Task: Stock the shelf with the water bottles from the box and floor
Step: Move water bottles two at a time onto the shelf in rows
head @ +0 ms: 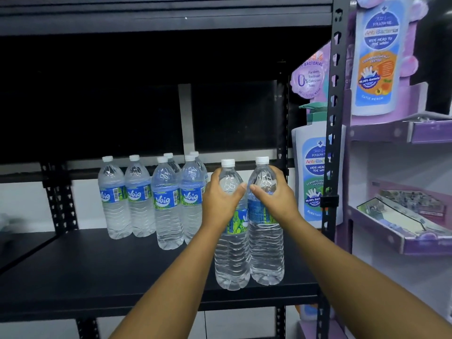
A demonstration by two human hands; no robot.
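Note:
Two clear water bottles with white caps stand side by side near the front edge of the black shelf [102, 277]. My left hand [221, 199] grips the shoulder of the left bottle [231, 255]. My right hand [275, 194] grips the shoulder of the right bottle [266, 250]. Both bottles are upright, and their bases seem to rest on the shelf board. Several more bottles [168, 204] with blue and green labels stand in a row further back on the left.
A black metal upright [332, 143] bounds the shelf on the right. Beyond it stands a purple cardboard display [401, 231] with a large picture of a wash bottle [315, 167]. The upper shelf board [159, 23] hangs overhead. The shelf's left part holds no bottles.

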